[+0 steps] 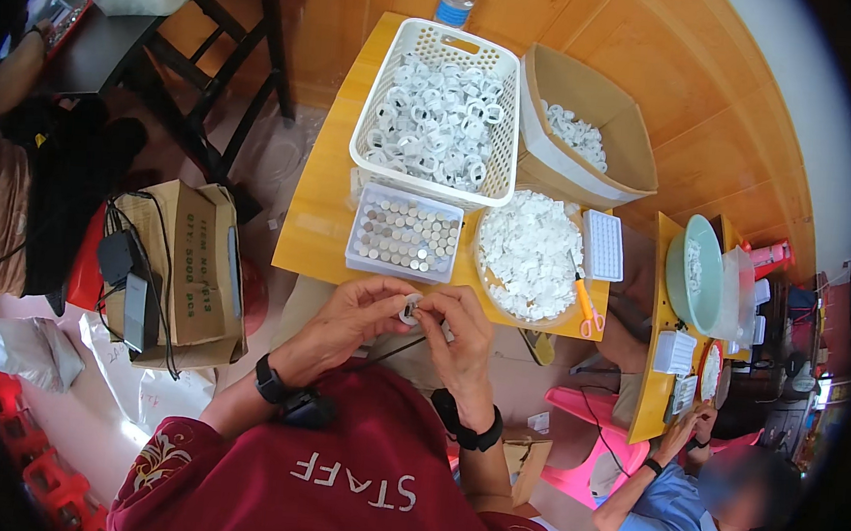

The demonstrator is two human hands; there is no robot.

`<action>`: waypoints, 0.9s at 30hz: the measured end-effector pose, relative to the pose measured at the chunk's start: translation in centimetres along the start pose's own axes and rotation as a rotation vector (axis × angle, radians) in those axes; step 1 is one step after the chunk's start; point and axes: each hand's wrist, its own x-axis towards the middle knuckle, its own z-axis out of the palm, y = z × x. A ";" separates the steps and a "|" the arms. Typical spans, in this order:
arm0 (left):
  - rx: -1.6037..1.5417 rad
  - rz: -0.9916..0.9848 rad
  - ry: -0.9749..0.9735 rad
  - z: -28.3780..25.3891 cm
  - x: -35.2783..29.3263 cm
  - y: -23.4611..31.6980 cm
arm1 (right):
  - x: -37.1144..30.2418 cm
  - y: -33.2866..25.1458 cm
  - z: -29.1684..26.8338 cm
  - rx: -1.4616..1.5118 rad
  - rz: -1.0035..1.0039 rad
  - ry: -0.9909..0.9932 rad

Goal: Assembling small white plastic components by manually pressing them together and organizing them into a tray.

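Between my two hands is a small white plastic ring-shaped part with a dark middle, held just off the table's front edge. My left hand pinches it from one side with thumb and fingertips. From the other side, the fingers of my right hand are closed on the same part. Right beyond them stands a clear plastic tray holding rows of round silver discs. To its right, a round container is heaped with small white pieces. Farther back, a white basket is full of similar white ring parts.
Orange-handled scissors rest at the heap's right side, near a white gridded tray. A cardboard box and bottle stand behind. Left, on the floor side, is a carton with cables. A co-worker in blue sits at right.
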 end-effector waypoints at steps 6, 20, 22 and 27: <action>-0.006 -0.004 0.000 -0.2 -0.1 -0.2 | -0.3 0.0 0.2 -0.138 -0.178 0.006; -0.105 -0.021 -0.039 -0.5 -0.1 -0.2 | -0.8 -0.7 -0.1 0.081 0.080 0.175; -0.102 -0.015 -0.037 -0.5 0.0 -0.3 | -0.8 -0.9 -0.1 0.021 0.046 0.142; -0.113 0.002 -0.040 -0.8 0.1 -0.5 | -1.2 -0.4 0.2 0.005 0.094 0.241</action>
